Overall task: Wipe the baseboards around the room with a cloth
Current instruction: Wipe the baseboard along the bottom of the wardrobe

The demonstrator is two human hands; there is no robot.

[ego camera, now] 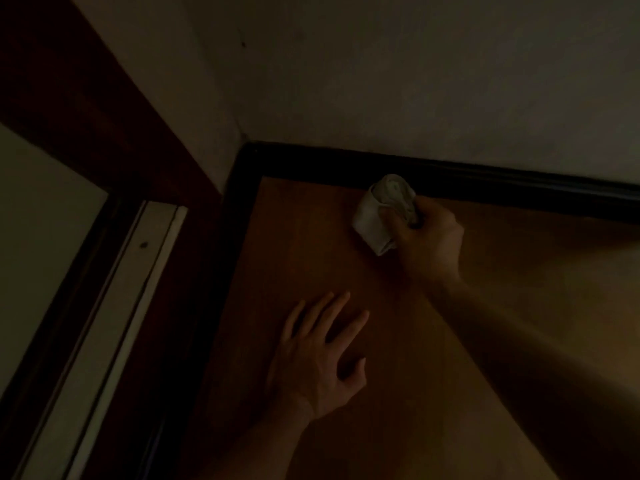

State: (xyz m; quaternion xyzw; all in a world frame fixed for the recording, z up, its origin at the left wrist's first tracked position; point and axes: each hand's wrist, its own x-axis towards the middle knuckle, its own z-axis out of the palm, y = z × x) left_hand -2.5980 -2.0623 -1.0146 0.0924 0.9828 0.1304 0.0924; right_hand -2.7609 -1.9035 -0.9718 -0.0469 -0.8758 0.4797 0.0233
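From the head camera, the right hand is clenched around a bunched cloth pressed to the dark baseboard, whose long axis runs leftward toward the corner. The left hand lies spread flat on the floor, farther from the board.

No text, label, brand, number or sign is showing legibly anywhere in this dim view
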